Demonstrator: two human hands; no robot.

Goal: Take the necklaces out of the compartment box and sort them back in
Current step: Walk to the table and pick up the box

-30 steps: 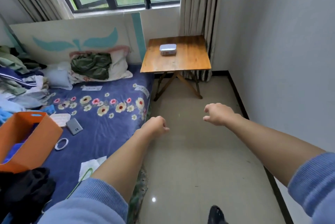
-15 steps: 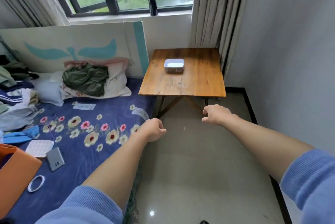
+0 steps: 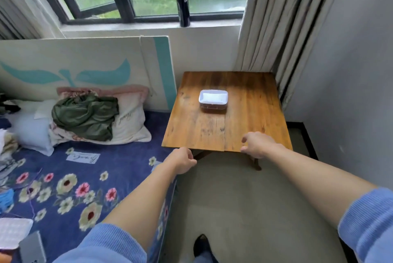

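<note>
A small clear compartment box (image 3: 213,100) with a white lid shut on it sits near the middle of a wooden folding table (image 3: 251,126). What is inside the box is hidden. My left hand (image 3: 182,160) hovers just before the table's near left corner, fingers curled in, holding nothing. My right hand (image 3: 256,144) is over the table's near edge, fingers loosely spread, holding nothing. Both hands are well short of the box.
A bed (image 3: 70,179) with a flowered blue cover, pillows and a green garment (image 3: 85,117) lies left of the table. A black bottle (image 3: 182,5) stands on the windowsill. Curtains (image 3: 274,28) and a grey wall close the right side. My foot (image 3: 202,246) is on the tiled floor.
I have walked up to the table, so it and the box appear much closer. My right hand's fingers have spread apart and reached the table's near edge.
</note>
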